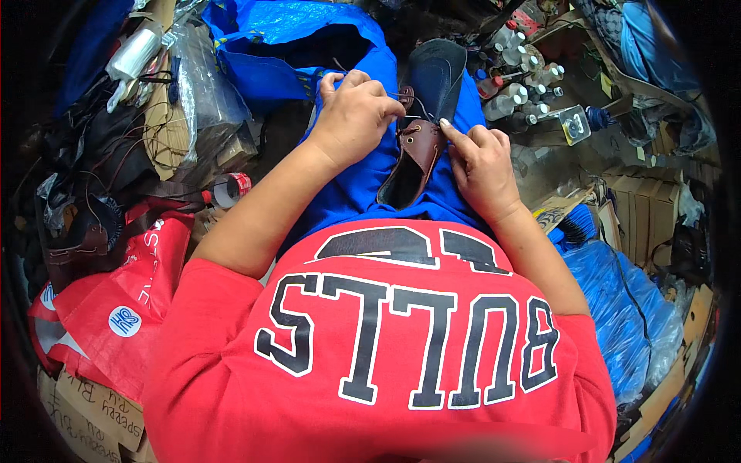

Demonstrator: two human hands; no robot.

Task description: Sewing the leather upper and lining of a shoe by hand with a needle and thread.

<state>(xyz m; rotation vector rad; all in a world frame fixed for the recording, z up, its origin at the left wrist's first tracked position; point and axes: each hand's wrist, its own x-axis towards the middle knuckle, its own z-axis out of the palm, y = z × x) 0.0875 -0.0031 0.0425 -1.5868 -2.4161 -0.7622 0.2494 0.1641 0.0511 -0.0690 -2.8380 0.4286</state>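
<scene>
A brown leather shoe (419, 144) with metal eyelets lies across my lap, its opening toward me. Its front part (435, 77) is dark and smooth and points away from me. My left hand (351, 116) is closed at the shoe's left side, thumb and fingertips pinched on a thin dark lace (417, 116) that runs over the eyelets. On the other side, my right hand (486, 162) has its index fingertip against the shoe's edge by the eyelets. The thumb is tucked below and the other fingers are curled, so its grip is partly hidden.
A blue bag (301, 38) gapes beyond my left knee. Several small bottles (513, 92) crowd the far right, near cardboard boxes (644, 204). Blue plastic wrapping (617, 309) lies at my right. Left are a red bag (127, 301), another brown shoe (81, 243) and a clear bottle (228, 189).
</scene>
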